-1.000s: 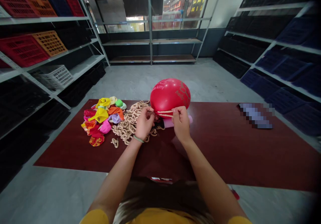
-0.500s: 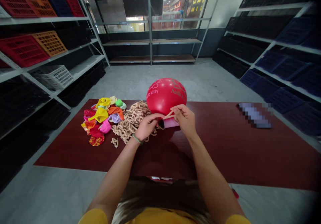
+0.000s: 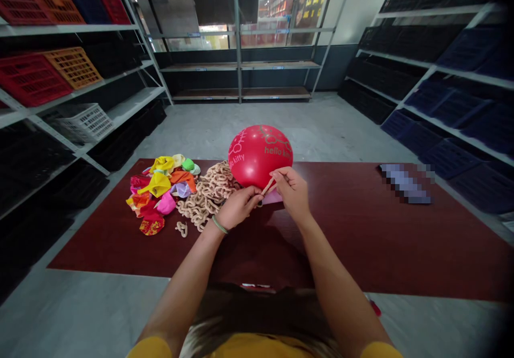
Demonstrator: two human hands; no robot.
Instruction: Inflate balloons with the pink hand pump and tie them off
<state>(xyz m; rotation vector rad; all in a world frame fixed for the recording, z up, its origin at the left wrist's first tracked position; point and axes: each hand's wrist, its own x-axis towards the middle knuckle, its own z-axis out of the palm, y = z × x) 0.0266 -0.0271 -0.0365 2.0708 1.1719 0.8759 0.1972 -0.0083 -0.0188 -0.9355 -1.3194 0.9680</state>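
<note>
An inflated red balloon (image 3: pixel 259 157) printed with "hello kitty" rests above the table in front of me. My left hand (image 3: pixel 240 206) is closed in a pinch at the balloon's neck, which the fingers mostly hide. Between the thumb and fingers of my right hand (image 3: pixel 293 189) is one end of a tan rubber band (image 3: pixel 268 185), stretched straight to the left fingertips. Under the hands lies a pink cylinder with a dark end (image 3: pixel 273 197), partly covered. Left of them is a heap of curled tan bands (image 3: pixel 204 195).
Uninflated balloons in several colours (image 3: pixel 160 187) lie on the left of the brown table (image 3: pixel 361 229). A flat, blurred-out object (image 3: pixel 405 183) lies at the right. Shelves with crates (image 3: pixel 34 78) stand on both sides, and a metal rack (image 3: pixel 239 37) stands behind.
The balloon has turned a little and shifted slightly left. The right hand has drawn the rubber band into a steeper slant. The left fingers have moved closer around the neck.
</note>
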